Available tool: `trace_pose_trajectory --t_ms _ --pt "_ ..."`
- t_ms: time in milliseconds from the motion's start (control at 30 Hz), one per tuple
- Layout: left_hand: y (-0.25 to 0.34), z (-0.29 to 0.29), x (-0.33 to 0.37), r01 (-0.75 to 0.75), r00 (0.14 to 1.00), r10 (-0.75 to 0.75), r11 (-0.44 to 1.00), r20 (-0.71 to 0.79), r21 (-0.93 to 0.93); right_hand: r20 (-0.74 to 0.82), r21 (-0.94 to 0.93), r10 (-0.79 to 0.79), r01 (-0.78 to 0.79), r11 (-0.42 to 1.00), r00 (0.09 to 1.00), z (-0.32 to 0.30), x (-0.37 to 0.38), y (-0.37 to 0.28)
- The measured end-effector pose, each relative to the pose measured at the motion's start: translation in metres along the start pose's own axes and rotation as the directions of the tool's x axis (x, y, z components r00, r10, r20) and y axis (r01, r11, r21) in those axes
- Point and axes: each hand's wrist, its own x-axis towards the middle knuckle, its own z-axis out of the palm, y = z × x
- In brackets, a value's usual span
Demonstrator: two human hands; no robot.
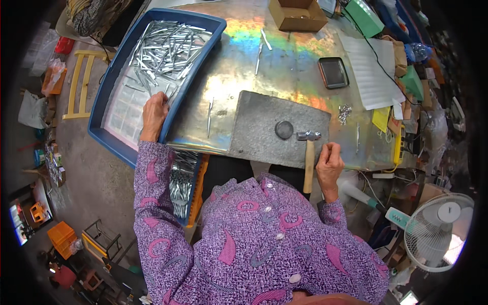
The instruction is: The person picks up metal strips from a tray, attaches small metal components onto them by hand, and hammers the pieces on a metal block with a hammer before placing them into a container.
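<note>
My left hand (155, 113) reaches over the near right wall of a blue plastic tray (96, 109). Its fingers are pinched at a slim silvery metal piece (167, 88). A heap of similar slim metal pieces (165, 48) fills the tray's far part. My right hand (329, 165) has its fingers curled together beside the right edge of a grey slab (256, 122); what they hold, if anything, is hidden. Just left of it lies a hammer (309, 165), head on the slab, wooden handle jutting over the near edge. A round dark disc (283, 129) rests on the slab.
Single slim metal pieces (209, 117) lie on the shiny table (203, 140). A small pile of metal bits (344, 114), a black dish (333, 72) and a cardboard box (298, 15) are there too. Below the edge sits another filled tray (181, 190). A fan (439, 231) stands right.
</note>
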Motion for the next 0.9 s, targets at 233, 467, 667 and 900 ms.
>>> trace_pose_trajectory --t_ms 233,467,667,900 --pt "0.009 -0.007 -0.003 0.118 0.993 -0.117 0.992 0.020 -0.055 0.089 0.108 0.041 -0.051 0.993 0.995 -0.003 0.004 0.002" --pt "0.014 -0.006 -0.002 0.157 0.986 -0.142 0.967 0.084 -0.203 0.091 0.173 0.044 -0.060 0.983 0.995 -0.005 0.005 0.011" --pt "0.021 -0.006 -0.002 0.122 0.992 -0.116 0.984 0.055 -0.129 0.054 0.155 0.065 -0.073 0.985 0.996 -0.007 0.005 0.008" --pt "0.023 -0.022 -0.003 0.207 0.978 -0.210 0.972 -0.013 -0.113 0.034 0.184 0.134 -0.138 0.973 0.990 -0.006 0.005 0.003"
